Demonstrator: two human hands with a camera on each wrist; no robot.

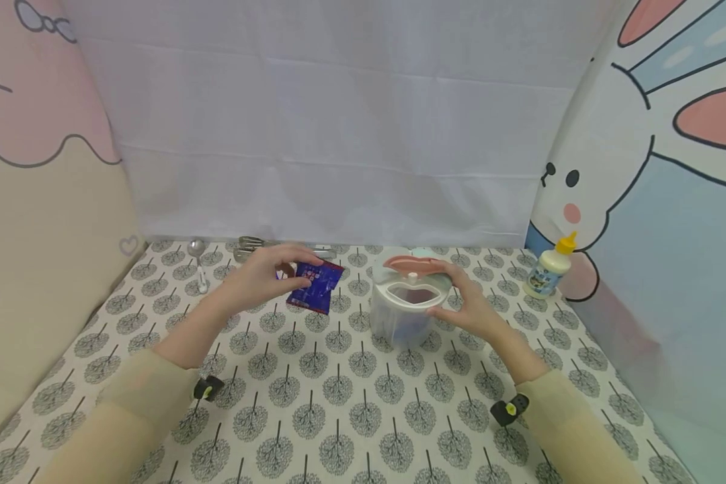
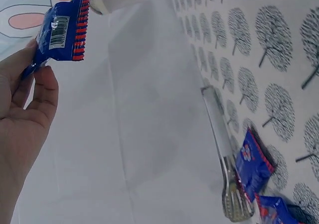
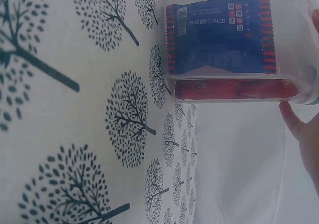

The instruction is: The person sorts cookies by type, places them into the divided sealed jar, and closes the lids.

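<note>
My left hand (image 1: 259,277) pinches a blue snack packet (image 1: 316,288) with red crimped ends between thumb and fingers. In the left wrist view, the packet's barcode side shows. To its right stands a clear plastic canister (image 1: 399,324) with a white lid (image 1: 413,296); a pink flap (image 1: 416,265) on the lid is raised. My right hand (image 1: 473,308) grips the lid's right side, thumb in front and fingers behind. Through the canister wall, the right wrist view shows a blue packet (image 3: 219,37) and a red packet (image 3: 234,89) inside.
Two more blue packets (image 2: 253,165) lie beside a metal slotted utensil (image 2: 227,164) at the table's back, mostly hidden behind my left hand in the head view. A spoon (image 1: 198,259) lies at the back left. A yellow-capped bottle (image 1: 546,270) stands at the back right.
</note>
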